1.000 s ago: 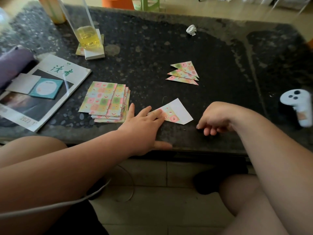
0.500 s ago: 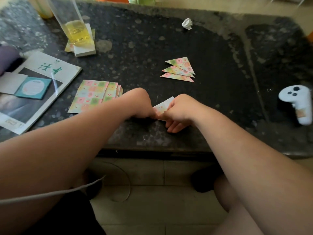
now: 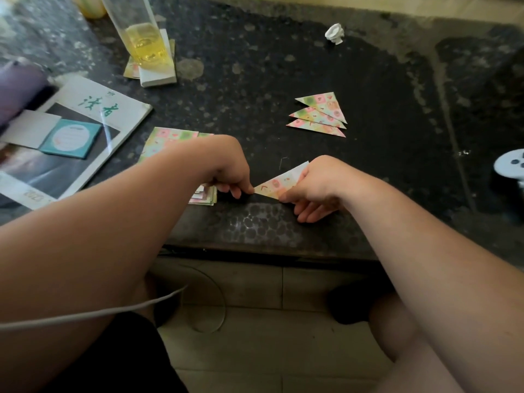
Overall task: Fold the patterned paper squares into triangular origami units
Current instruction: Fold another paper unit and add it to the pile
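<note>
A patterned paper piece [image 3: 279,182], folded into a triangle, lies near the front edge of the dark stone table [image 3: 283,66]. My left hand [image 3: 231,173] pinches its left tip with curled fingers. My right hand [image 3: 317,188] pinches its right side between thumb and fingers. A stack of unfolded patterned squares [image 3: 170,139] sits to the left, mostly hidden under my left forearm. Three finished triangles [image 3: 319,113] lie fanned out further back on the table.
A magazine [image 3: 82,137] with a teal card [image 3: 71,139] lies at the left. A glass of yellow liquid [image 3: 144,38] stands on a white block at the back left. A crumpled white scrap [image 3: 334,34] lies far back, a white controller [image 3: 510,165] at the right edge.
My right hand came over from the right and took hold of the paper. My left hand went from lying flat to pinching. The half-folded sheet with a white flap now shows as a triangle.
</note>
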The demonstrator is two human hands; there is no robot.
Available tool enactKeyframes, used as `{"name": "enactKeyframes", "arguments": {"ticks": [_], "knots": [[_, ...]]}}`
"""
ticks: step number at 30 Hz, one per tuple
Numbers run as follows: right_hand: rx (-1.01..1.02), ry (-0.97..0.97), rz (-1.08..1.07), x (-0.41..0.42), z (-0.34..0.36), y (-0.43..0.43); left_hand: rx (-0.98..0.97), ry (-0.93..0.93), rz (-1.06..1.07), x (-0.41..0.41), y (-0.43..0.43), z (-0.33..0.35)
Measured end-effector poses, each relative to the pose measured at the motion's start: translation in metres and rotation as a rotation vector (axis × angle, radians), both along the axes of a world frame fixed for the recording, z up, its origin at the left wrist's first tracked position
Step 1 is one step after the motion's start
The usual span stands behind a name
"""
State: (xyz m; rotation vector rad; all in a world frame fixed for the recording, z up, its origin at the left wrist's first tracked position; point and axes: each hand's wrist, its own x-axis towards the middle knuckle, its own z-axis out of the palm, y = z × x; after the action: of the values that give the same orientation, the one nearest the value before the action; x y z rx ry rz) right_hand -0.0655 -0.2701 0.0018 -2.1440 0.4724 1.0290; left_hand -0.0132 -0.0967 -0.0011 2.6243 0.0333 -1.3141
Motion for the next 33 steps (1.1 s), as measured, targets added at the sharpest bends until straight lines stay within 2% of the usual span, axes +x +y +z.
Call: {"name": "enactKeyframes", "arguments": {"ticks": [6, 9, 11, 14, 18, 23, 26, 29, 33], "knots": [[0.014, -0.016, -0.016, -0.002, 0.005, 0.0, 0.002, -0.043, 0.043, -0.001, 0.016, 0.012], [0.015, -0.028, -0.02, -0.003, 0.005, -0.002, -0.031, -0.269, 0.077, -0.001, 0.021, 0.012], [0.0, -0.051, -0.007, -0.003, 0.004, -0.003, -0.131, -0.417, 0.112, -0.007, 0.015, 0.01], [-0.132, -0.139, 0.047, 0.003, 0.006, -0.015, -0.21, -0.516, 0.0, -0.024, -0.005, 0.005], [-0.409, -0.428, 0.023, 0.014, 0.011, -0.042, -0.187, -0.55, -0.152, -0.043, -0.023, -0.004], [-0.243, -0.375, -0.081, 0.014, 0.008, -0.042, -0.22, -0.649, -0.276, -0.049, -0.029, -0.011], [-0.181, -0.301, -0.029, 0.012, 0.005, -0.029, -0.232, -0.649, -0.301, -0.05, -0.028, -0.014], [-0.21, -0.355, 0.04, 0.011, 0.0, -0.024, -0.244, -0.654, -0.302, -0.052, -0.027, -0.014], [-0.119, -0.396, -0.074, 0.01, -0.001, -0.027, -0.291, -0.79, -0.321, -0.059, -0.02, -0.014]]}}
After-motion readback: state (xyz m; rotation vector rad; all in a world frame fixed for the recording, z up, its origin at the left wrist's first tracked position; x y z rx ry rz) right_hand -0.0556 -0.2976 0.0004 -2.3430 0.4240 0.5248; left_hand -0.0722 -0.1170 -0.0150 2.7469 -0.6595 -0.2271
